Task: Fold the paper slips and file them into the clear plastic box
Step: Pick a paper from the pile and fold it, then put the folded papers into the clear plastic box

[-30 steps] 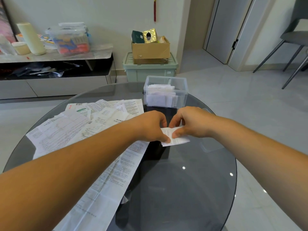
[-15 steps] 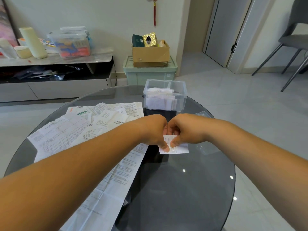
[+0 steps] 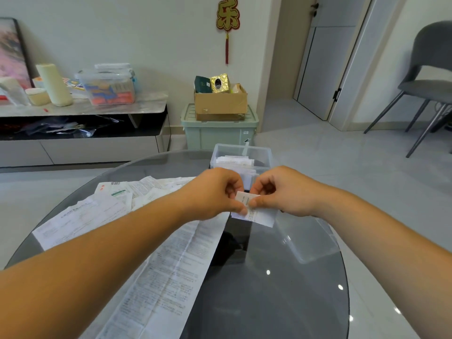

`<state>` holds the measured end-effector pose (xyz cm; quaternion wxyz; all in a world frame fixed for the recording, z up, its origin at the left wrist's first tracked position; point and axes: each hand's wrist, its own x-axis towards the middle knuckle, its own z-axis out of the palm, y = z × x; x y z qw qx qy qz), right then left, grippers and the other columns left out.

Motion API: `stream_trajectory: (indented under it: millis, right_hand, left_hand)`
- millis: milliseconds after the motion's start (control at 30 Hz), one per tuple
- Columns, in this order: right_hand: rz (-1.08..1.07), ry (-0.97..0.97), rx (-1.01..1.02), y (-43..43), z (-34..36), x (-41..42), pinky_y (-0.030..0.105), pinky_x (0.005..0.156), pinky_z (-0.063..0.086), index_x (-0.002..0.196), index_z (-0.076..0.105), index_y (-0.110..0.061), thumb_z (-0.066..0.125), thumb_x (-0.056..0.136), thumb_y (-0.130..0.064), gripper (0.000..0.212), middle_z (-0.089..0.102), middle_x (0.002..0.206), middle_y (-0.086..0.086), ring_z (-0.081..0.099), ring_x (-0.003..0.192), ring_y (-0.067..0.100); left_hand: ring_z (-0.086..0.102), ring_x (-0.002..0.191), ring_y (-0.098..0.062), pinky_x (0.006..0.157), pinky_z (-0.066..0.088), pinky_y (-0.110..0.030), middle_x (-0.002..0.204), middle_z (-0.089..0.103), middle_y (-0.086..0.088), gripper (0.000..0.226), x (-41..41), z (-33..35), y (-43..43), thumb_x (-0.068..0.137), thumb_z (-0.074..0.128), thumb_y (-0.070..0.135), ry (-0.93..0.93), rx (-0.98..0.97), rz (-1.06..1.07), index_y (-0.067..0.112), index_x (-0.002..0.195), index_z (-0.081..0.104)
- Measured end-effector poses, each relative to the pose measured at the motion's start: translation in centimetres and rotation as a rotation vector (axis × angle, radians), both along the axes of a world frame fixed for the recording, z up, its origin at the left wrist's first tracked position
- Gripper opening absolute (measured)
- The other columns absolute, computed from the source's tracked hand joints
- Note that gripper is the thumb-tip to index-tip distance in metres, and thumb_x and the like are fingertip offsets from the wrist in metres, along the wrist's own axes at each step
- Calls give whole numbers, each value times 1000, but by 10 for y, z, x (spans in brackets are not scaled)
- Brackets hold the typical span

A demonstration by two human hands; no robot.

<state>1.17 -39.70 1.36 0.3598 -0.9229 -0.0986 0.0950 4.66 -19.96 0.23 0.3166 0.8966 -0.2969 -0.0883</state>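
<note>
Head view.
- Small white printed paper slip [image 3: 258, 212]: at the centre of the round dark glass tabletop [image 3: 269, 302], pinched from both sides.
- Left hand [image 3: 215, 192]: fingers [image 3: 241, 209] curled, thumb and forefinger gripping the slip's left end.
- Right hand [image 3: 283, 192]: fingers [image 3: 254, 203] curled, pinching the slip's top edge, touching the left hand's fingertips.
- Clear rectangular plastic box [image 3: 267, 159]: at 12 o'clock from the slip, just behind the hands, lid off, folded slips standing inside.
- Clear plastic lid [image 3: 308, 241]: flat on the tabletop at 4 o'clock.
- Loose heap of printed white paper sheets [image 3: 110, 211]: from 9 to 7 o'clock, under the left forearm.
</note>
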Motion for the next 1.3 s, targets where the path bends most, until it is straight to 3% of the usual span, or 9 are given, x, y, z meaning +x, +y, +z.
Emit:
stream_trajectory:
  millis: [67, 167, 367, 467, 633, 833, 1000, 1133, 1300]
  right_hand:
    - [-71, -93, 9, -4, 10, 14, 19, 60, 45, 81, 75, -19, 80, 84, -23, 7, 70, 74, -2, 57, 61, 3]
    - [-275, -240, 149, -16, 25, 39, 19, 47, 46, 82, 73, -14, 77, 87, -18, 8, 70, 74, 1, 55, 57, 4]
    - [-484, -380, 247, -25, 18, 94, 43, 64, 62, 77, 69, -20, 75, 89, -15, 15, 74, 85, 2, 70, 79, 24]
    - [-482, -391, 247, -20, 6, 116, 50, 69, 61, 76, 69, -22, 76, 87, -17, 14, 74, 84, 0, 71, 80, 24]
    - [-451, -410, 216, -10, -7, 137, 49, 69, 61, 75, 70, -25, 76, 87, -18, 15, 73, 81, -2, 70, 78, 22]
    - [-436, -456, 179, -8, -18, 139, 36, 67, 60, 82, 72, -23, 74, 89, -20, 7, 72, 82, -5, 68, 78, 15]
    - [-413, -499, 81, -6, -20, 139, 30, 70, 56, 86, 73, -23, 74, 89, -23, 3, 71, 85, -7, 66, 82, 13]
    - [-397, -510, -3, -5, -21, 143, 37, 72, 58, 86, 74, -24, 75, 87, -23, 2, 71, 84, -8, 65, 79, 13]
    - [-345, -525, -187, -1, -26, 144, 33, 66, 55, 82, 74, -32, 74, 89, -42, 12, 68, 75, -14, 63, 75, 8]
  left_hand:
    - [59, 70, -1, 64, 48, -16, 80, 63, 12, 29, 15, 10, 0, 73, 87, 38, -69, -51, 14, 26, 87, 65]
    - [56, 108, -7, 96, 48, -32, 117, 61, 13, 60, 43, 20, -1, 73, 76, 64, -284, 71, 19, 31, 122, 61]
    - [33, 145, -20, 124, 11, -52, 156, 38, 5, 103, 96, 14, -16, 71, 55, 87, -359, 488, -68, 29, 153, 30]
    - [33, 145, -19, 123, 2, -59, 156, 38, 5, 105, 109, 6, -21, 72, 47, 91, -343, 563, -117, 28, 154, 27]
    - [43, 127, -24, 118, 20, -53, 139, 46, 0, 102, 119, -10, -28, 68, 45, 94, -467, 636, -112, 23, 141, 41]
    - [43, 113, -22, 113, 21, -51, 119, 49, 1, 87, 124, -15, -32, 71, 42, 92, -521, 686, -101, 25, 125, 54]
    - [40, 124, -23, 116, 16, -53, 131, 47, 1, 77, 121, -15, -30, 76, 46, 87, -511, 665, -113, 29, 127, 55]
    - [51, 115, -20, 114, 15, -52, 119, 59, 7, 69, 120, -17, -28, 77, 48, 84, -497, 614, -113, 30, 119, 54]
    - [52, 115, -17, 114, 18, -46, 124, 60, 8, 77, 116, -19, -20, 77, 56, 79, -524, 537, -104, 29, 134, 43]
